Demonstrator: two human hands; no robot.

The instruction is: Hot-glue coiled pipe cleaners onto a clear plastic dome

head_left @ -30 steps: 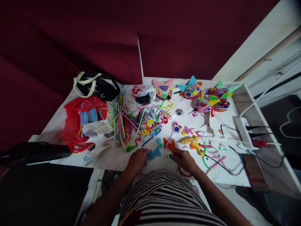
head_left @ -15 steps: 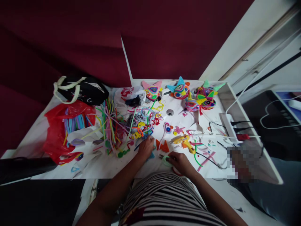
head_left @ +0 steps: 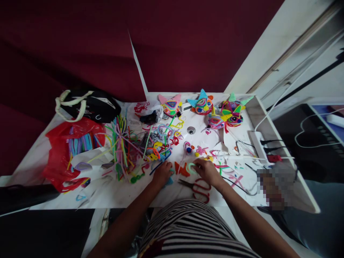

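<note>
Red-handled scissors (head_left: 191,185) lie bodyward of the right hand (head_left: 205,171), blades pointing leftward. The hands are apart: the right pinches a pale green coil (head_left: 189,167) on its left, beside orange pieces (head_left: 183,169); the left hand's (head_left: 162,172) grip is unclear.

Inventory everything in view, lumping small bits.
Table: one, white, centre.
Backdrop: one, maroon, behind.
Handled bag: one, black with cream handles, back left.
Plastic bags: two, red left, white back.
Pipe cleaners: many, mixed colours, left of centre.
Craft heads: at least four, multicoloured, back right.
Power strip: one, white, right.
Scissors: one, red handles, front.
Orange pieces: a few, orange, front.
Green curl: one, pale, beside orange pieces.
Striped shirt: one, dark and pale, bottom.
Left grip: one, left of orange pieces.
Right grip: one, on green curl.
</note>
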